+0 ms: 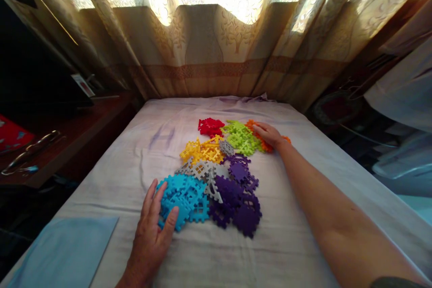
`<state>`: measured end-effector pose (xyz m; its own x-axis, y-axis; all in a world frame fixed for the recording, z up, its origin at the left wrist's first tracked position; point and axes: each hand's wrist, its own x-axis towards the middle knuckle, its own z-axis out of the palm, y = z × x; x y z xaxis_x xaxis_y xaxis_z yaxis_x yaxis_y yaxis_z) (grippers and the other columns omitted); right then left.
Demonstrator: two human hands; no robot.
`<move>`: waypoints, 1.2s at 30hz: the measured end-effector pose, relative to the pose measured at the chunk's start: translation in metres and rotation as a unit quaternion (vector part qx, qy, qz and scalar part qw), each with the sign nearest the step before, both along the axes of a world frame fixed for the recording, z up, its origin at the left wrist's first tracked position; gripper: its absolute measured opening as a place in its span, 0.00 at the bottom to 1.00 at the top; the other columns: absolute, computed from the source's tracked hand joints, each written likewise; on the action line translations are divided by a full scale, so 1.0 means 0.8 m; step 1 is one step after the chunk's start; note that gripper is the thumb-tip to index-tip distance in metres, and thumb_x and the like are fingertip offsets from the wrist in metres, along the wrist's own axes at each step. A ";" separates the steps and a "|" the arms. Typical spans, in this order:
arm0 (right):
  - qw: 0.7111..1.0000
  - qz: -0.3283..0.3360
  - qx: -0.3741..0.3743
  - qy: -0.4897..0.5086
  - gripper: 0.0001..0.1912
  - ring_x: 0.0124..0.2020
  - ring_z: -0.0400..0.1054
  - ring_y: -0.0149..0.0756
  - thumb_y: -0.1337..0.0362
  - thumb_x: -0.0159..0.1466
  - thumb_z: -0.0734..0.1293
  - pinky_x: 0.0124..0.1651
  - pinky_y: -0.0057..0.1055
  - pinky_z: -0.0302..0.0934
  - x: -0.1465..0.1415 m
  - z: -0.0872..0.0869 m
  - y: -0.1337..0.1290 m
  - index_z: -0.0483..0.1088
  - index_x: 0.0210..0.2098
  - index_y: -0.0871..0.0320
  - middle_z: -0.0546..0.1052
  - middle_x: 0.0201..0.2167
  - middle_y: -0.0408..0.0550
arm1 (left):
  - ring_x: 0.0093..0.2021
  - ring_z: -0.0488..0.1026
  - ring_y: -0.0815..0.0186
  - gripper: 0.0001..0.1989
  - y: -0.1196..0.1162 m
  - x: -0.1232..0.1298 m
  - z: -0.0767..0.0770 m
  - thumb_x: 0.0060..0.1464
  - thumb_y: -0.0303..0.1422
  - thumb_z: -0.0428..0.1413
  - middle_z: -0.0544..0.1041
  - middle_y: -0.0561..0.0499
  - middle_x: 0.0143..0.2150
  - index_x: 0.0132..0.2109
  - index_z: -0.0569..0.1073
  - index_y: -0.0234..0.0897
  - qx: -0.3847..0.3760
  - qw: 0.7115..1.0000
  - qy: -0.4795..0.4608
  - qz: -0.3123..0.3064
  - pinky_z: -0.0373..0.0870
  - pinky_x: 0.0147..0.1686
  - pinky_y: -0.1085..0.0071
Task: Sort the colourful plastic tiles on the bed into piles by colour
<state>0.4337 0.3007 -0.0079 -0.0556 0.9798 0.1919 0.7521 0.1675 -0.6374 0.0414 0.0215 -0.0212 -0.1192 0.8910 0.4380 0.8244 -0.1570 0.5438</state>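
My left hand (153,222), fingers spread and thumb apart, rests against the near-left side of a heap of blue notched plastic building pieces (185,195). Farther off, my right hand (269,135) lies over a small heap of orange pieces (249,123), its fingers stretched out and partly hidden. Light green pieces (241,137) lie just left of that hand. Between the hands are yellow pieces (199,150), grey pieces (200,169) and a large heap of purple pieces (248,216). Red pieces (211,126) form the back-left heap.
The heaps sit on a bed-like surface with a pale sheet (162,144). A light blue flat sheet (74,247) lies at the front left. Patterned curtains (209,40) hang behind. On the left stands a dark wooden table (104,110); pale cloth (401,85) hangs at the right.
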 end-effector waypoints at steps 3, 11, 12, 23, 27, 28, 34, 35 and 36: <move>0.997 0.069 0.020 0.042 0.20 0.57 0.69 0.43 0.52 0.65 0.62 0.65 0.43 0.58 -0.054 -0.003 -0.011 0.78 0.48 0.54 0.78 0.53 0.49 | 0.69 0.59 0.56 0.25 0.001 0.003 -0.001 0.64 0.42 0.49 0.58 0.44 0.71 0.66 0.62 0.44 0.006 1.000 -0.006 0.001 0.62 0.65 0.55; 0.974 0.200 0.006 0.102 0.23 0.58 0.69 0.42 0.48 0.66 0.62 0.64 0.42 0.59 -0.168 0.016 -0.052 0.75 0.53 0.51 0.77 0.55 0.48 | 0.70 0.56 0.55 0.29 -0.001 0.009 -0.002 0.64 0.41 0.50 0.54 0.43 0.73 0.69 0.57 0.44 0.004 1.000 -0.008 0.005 0.62 0.65 0.53; 0.979 0.185 0.019 0.085 0.23 0.58 0.69 0.42 0.48 0.67 0.61 0.64 0.41 0.59 -0.177 0.022 -0.045 0.75 0.53 0.52 0.77 0.56 0.48 | 0.71 0.56 0.55 0.29 -0.001 0.010 -0.002 0.64 0.41 0.50 0.54 0.43 0.73 0.69 0.57 0.44 0.001 1.000 -0.007 0.006 0.62 0.65 0.53; 0.980 0.068 -0.120 -0.143 0.29 0.67 0.57 0.50 0.43 0.68 0.55 0.67 0.54 0.49 -0.257 0.036 0.031 0.66 0.63 0.46 0.65 0.66 0.47 | 0.71 0.55 0.55 0.30 -0.002 0.015 0.000 0.64 0.41 0.50 0.54 0.41 0.73 0.69 0.55 0.44 -0.010 1.000 -0.012 0.007 0.63 0.64 0.52; 0.952 0.251 -0.172 -0.045 0.27 0.61 0.67 0.44 0.45 0.67 0.59 0.65 0.38 0.57 -0.268 0.049 -0.009 0.73 0.57 0.51 0.74 0.60 0.44 | 0.71 0.54 0.54 0.31 -0.001 0.015 0.003 0.63 0.42 0.51 0.53 0.40 0.73 0.70 0.54 0.43 -0.009 1.000 -0.023 0.002 0.60 0.65 0.51; 0.938 0.288 -0.195 -0.017 0.27 0.59 0.69 0.43 0.44 0.66 0.61 0.63 0.37 0.59 -0.266 0.055 -0.019 0.74 0.55 0.51 0.75 0.58 0.44 | 0.71 0.54 0.54 0.31 -0.001 0.015 0.003 0.63 0.42 0.52 0.53 0.39 0.73 0.70 0.54 0.42 -0.009 1.000 -0.024 0.001 0.60 0.66 0.50; 0.958 0.221 -0.167 0.071 0.25 0.57 0.71 0.43 0.47 0.67 0.60 0.61 0.42 0.62 -0.172 0.080 -0.032 0.74 0.55 0.54 0.76 0.57 0.51 | 0.72 0.53 0.52 0.32 0.001 0.015 0.002 0.62 0.42 0.53 0.55 0.38 0.71 0.69 0.56 0.42 0.006 1.000 -0.019 -0.002 0.58 0.66 0.50; 0.980 0.142 -0.135 0.029 0.23 0.58 0.69 0.44 0.51 0.68 0.60 0.63 0.42 0.60 -0.142 0.077 -0.031 0.75 0.54 0.56 0.75 0.57 0.53 | 0.72 0.53 0.52 0.32 0.001 0.015 0.002 0.61 0.43 0.54 0.55 0.38 0.71 0.69 0.56 0.42 0.010 1.000 -0.018 -0.003 0.58 0.66 0.50; 0.993 0.059 -0.104 -0.024 0.22 0.61 0.67 0.45 0.55 0.68 0.61 0.65 0.43 0.57 -0.108 0.073 -0.031 0.74 0.55 0.58 0.74 0.58 0.55 | 0.72 0.53 0.52 0.33 0.002 0.015 0.002 0.61 0.43 0.54 0.55 0.38 0.71 0.69 0.56 0.42 0.013 1.000 -0.016 -0.005 0.58 0.66 0.49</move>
<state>0.3471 0.2760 0.0506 -0.1762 0.9841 -0.0203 0.7658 0.1241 -0.6310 0.0534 0.0228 -0.0195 -0.1257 0.8803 0.4574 0.8046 -0.1792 0.5660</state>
